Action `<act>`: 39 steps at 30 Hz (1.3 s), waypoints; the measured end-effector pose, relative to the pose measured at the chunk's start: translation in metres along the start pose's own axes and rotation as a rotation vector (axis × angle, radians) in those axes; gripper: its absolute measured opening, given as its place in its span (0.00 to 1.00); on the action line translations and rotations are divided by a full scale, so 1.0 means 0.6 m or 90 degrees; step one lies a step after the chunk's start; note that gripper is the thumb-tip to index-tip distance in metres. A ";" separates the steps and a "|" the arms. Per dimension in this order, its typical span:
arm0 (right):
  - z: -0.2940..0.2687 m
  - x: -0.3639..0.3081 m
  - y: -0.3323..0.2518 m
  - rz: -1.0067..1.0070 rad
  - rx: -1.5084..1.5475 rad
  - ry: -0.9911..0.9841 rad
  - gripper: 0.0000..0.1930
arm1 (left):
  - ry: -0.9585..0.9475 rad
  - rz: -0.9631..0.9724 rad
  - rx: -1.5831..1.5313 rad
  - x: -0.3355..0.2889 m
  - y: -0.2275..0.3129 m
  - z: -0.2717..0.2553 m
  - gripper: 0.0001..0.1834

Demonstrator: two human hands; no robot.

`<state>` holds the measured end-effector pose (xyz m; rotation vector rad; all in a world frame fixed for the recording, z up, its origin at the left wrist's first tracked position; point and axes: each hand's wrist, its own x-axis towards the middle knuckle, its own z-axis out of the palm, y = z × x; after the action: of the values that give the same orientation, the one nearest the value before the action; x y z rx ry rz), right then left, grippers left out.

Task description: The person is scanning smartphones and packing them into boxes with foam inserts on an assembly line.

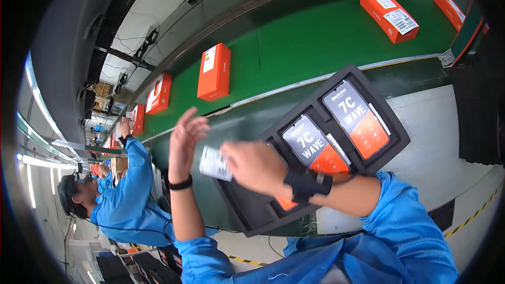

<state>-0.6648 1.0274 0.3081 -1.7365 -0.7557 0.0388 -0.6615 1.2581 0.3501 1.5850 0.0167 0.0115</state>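
My right hand (255, 165) pinches a small white printed paper piece (214, 163), held over the left end of a black tray (239, 206). Beside the paper, my left hand (185, 139) is raised with its fingers apart and nothing in it. The tray lies tilted in front of me. In its slots rest a smartphone with a grey-and-orange screen film (359, 121), a second like it (315, 144), and part of a third, mostly hidden by my right hand and wrist. A compartment at the tray's left end looks bare.
Beyond the tray runs a green conveyor belt (294, 42) with several orange boxes, among them one box (214, 72) ahead and another (389, 16) at the far right. At left a co-worker in blue (131, 194) reaches to a box. A dark panel (478, 84) stands at right.
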 end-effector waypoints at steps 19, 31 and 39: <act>-0.157 0.035 0.060 -0.035 -0.031 0.239 0.09 | 0.329 -0.030 0.532 0.241 -0.085 -0.108 0.31; -0.144 0.036 0.023 -0.115 -0.125 0.044 0.06 | 0.412 -0.155 0.241 -0.394 -0.162 0.117 0.35; -0.127 0.038 0.025 -0.074 -0.184 0.003 0.09 | 0.434 0.035 0.422 -0.299 -0.184 0.117 0.27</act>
<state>-0.6092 0.9719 0.3270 -1.9603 -0.8914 -0.1620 -0.8401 1.1860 0.2394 2.1701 0.5579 0.6458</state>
